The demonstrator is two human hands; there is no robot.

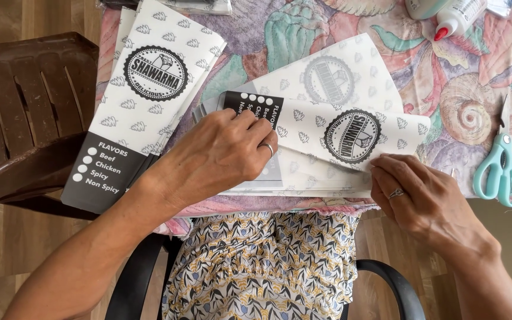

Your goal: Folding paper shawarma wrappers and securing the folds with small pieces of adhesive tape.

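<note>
A white printed paper sheet (351, 133) with a round black emblem and a dark end band lies across the table's near edge, on top of similar sheets. My left hand (220, 157) presses flat on its dark-banded left end, fingers together, a ring on one finger. My right hand (413, 195) pinches the sheet's lower right edge between thumb and fingers. Another sheet of the same kind (336, 77) fans out behind it.
A stack of the same printed sheets (149, 89) lies at the table's left edge, hanging over it. Teal-handled scissors (499, 169) rest at the right. A glue bottle with a red tip (454, 18) lies at the top right. A brown plastic chair (25, 112) stands left.
</note>
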